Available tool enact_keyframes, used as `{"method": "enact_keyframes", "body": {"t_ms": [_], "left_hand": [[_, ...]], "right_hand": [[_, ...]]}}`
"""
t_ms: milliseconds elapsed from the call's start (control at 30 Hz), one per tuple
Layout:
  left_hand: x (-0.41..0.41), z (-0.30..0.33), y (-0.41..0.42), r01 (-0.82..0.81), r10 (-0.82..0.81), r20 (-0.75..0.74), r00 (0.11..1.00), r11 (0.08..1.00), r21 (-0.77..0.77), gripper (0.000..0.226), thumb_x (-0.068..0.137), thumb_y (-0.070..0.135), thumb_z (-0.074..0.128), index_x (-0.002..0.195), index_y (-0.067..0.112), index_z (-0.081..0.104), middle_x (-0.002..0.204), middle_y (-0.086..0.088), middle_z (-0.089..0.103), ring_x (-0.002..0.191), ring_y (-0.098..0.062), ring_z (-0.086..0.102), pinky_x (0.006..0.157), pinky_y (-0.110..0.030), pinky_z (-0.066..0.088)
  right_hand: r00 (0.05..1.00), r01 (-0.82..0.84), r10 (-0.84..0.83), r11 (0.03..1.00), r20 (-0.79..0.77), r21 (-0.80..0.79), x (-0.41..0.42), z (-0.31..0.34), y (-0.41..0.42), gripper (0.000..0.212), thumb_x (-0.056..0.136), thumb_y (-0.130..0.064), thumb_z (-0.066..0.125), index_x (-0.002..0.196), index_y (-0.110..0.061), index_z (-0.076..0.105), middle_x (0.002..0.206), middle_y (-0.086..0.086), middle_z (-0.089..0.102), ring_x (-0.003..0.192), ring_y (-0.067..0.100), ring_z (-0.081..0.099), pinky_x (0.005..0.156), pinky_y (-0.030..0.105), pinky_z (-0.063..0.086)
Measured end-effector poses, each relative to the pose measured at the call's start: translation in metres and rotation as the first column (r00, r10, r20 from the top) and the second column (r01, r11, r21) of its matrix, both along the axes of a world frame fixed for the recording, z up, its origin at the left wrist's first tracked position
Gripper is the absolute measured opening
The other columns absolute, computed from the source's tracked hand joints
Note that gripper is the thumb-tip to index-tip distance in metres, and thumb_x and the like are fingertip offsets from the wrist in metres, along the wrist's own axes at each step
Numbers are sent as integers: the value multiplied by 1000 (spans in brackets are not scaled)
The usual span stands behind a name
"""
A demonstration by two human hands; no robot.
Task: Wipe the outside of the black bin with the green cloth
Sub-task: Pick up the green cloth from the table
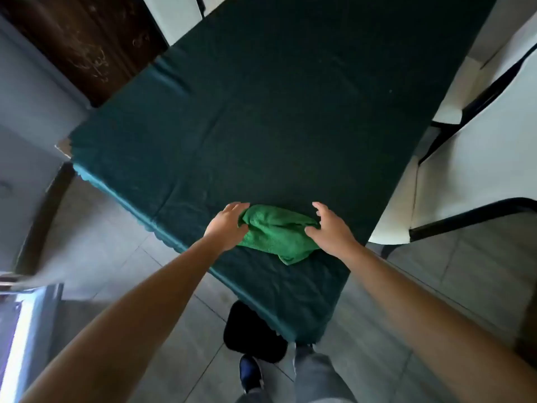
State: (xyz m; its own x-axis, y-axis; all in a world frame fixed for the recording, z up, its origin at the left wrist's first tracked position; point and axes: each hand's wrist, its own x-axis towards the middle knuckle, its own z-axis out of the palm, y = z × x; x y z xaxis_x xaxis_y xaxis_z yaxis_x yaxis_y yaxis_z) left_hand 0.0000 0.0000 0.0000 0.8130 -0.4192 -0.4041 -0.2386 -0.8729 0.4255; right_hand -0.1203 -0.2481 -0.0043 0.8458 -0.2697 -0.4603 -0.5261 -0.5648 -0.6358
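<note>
Your left grip (228, 226) is on the left end of the green cloth (276, 234), thumb tucked against the bunched fabric and fingers reaching over its far edge; it looks like a loose pinch, though motion blur makes the hold hard to judge. Your right grip (329, 228) rests on the cloth's right end with the thumb touching the fabric and the fingers spread and raised, curled round nothing. Between your two hands the cloth lies crumpled on the worktop (261, 112), near its front edge, on the dark green tablecloth that hangs over the side. Down below, the black bin (247, 330) stands on the tiled floor (392, 301), partly tucked under the worktop's near corner, just beyond your dark shoe (250, 372). White chairs with black frames (479, 158) stand along the worktop's right side.
</note>
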Motion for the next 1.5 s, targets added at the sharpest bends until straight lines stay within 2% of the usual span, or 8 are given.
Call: {"method": "enact_keyframes", "body": {"t_ms": [233,433,567,733,867,967,1200,1500], "left_hand": [[12,-19,-25,-41,48,-36,998,982,186,78,91,51,68,157,25,35,144,-7,54,132,-30,53,103,-48,51],[17,-14,-34,80,-113,85,990,943,324,30,93,43,62,100,16,71,105,-7,68,112,-30,61,80,-36,47],[22,-6,-21,-40,37,21,999,986,163,35,91,35,66,117,11,69,119,-8,60,116,-28,54,89,-38,48],[7,16,5,-353,331,-155,931,925,-143,13,90,21,67,97,11,70,91,-5,67,86,-24,61,75,-35,49],[-15,48,25,-474,396,-284,873,823,-311,25,72,28,64,76,4,59,69,-4,45,66,-18,40,58,-32,30],[-25,70,49,-515,385,-360,850,753,-410,12,66,31,65,64,22,57,67,-3,43,67,-19,39,59,-33,28],[-48,101,112,-491,225,-457,860,608,-624,25,71,26,73,96,23,71,91,-4,68,89,-25,61,79,-41,44],[-104,106,175,-525,294,-436,851,521,-673,17,93,9,68,95,25,73,91,1,71,86,-15,64,79,-28,48]], "right_hand": [[988,-94,75,985,-135,-144,24,-13,0,76,90,-46,68,154,-22,36,137,4,59,125,30,58,96,45,52],[971,-211,181,954,-154,-212,26,-19,8,46,92,-48,63,133,-27,62,129,7,61,119,32,58,99,45,50],[992,-121,123,991,-40,56,21,-10,1,34,93,-40,66,124,-27,65,123,-2,63,116,23,60,99,44,50],[999,-5,-21,872,47,489,12,19,-2,11,94,-25,68,104,-30,70,104,-8,75,98,9,71,92,34,56],[992,20,-84,830,90,558,10,41,13,14,95,-16,66,103,-25,72,102,0,77,92,14,72,88,33,53],[989,8,-95,799,113,602,7,62,27,15,93,-15,65,102,-22,74,102,8,77,96,26,73,91,41,53],[970,11,-182,693,160,721,-12,121,76,22,86,-17,58,99,-7,73,96,12,74,90,23,70,85,37,51],[946,122,-320,507,55,853,-70,158,175,42,90,-18,57,127,-2,67,117,16,73,105,26,71,95,43,56]]}}
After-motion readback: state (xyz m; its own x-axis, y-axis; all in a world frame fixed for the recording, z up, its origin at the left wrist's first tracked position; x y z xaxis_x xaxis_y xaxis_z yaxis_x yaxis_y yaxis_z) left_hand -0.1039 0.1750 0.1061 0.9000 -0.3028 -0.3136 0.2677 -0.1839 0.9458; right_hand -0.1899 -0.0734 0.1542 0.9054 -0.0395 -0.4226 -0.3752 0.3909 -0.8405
